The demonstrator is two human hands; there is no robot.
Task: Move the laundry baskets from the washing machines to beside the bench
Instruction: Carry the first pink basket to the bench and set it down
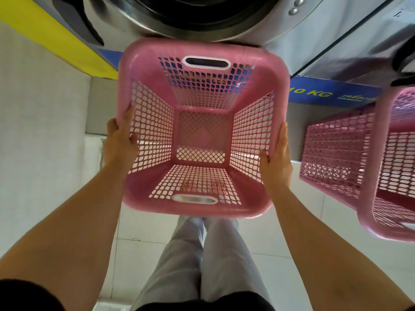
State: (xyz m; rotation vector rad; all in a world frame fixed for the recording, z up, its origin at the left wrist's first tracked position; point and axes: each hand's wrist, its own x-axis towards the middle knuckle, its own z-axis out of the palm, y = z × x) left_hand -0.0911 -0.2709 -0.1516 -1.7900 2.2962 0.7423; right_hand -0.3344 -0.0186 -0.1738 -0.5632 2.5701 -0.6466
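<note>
An empty pink mesh laundry basket [265,70] is held in front of me, below the round door of a silver washing machine [202,16]. My left hand [120,140] grips its left rim and my right hand [277,160] grips its right rim, fingers curled inside. White-edged handle slots show on its far and near walls. A second pink basket [336,151] stands on the floor to the right, cut off by the frame edge.
The machines rest on a blue plinth [332,92] marked 10 KG. A yellow panel [56,39] runs at upper left beside a pale wall [40,131]. White floor tiles [143,250] lie below, with my grey-trousered legs [202,265] under the basket.
</note>
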